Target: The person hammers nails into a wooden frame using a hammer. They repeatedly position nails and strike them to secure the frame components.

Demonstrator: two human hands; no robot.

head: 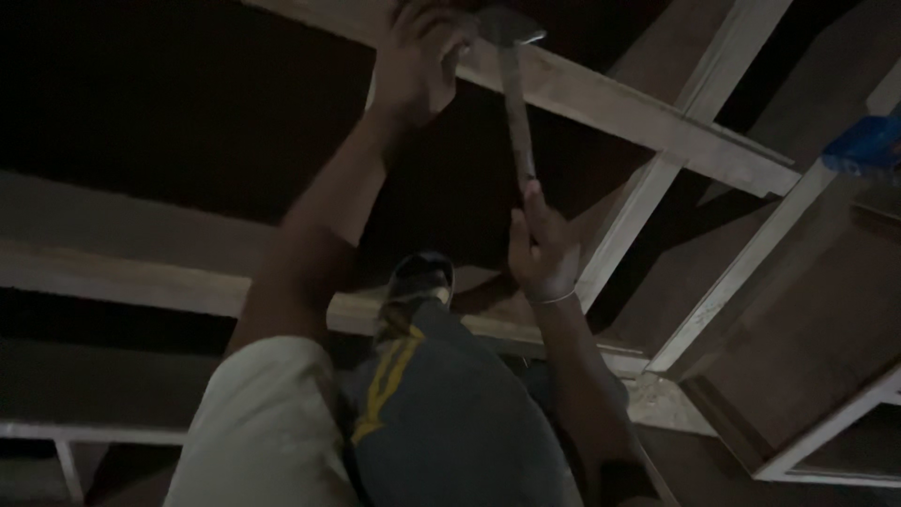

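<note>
Dim view down over a person's arms and raised knee among pale timber frames; the left hand [413, 61] reaches far forward, fingers curled over the edge of a wooden beam [638, 113]; the right hand [542, 252], nearer and to the right, is clenched around the lower handle of a hammer [516, 103]; the hammer stands almost upright, its metal head against the beam just right of the left hand; a shoe [418, 282] rests on a lower beam [141, 282] between the two forearms.
</note>
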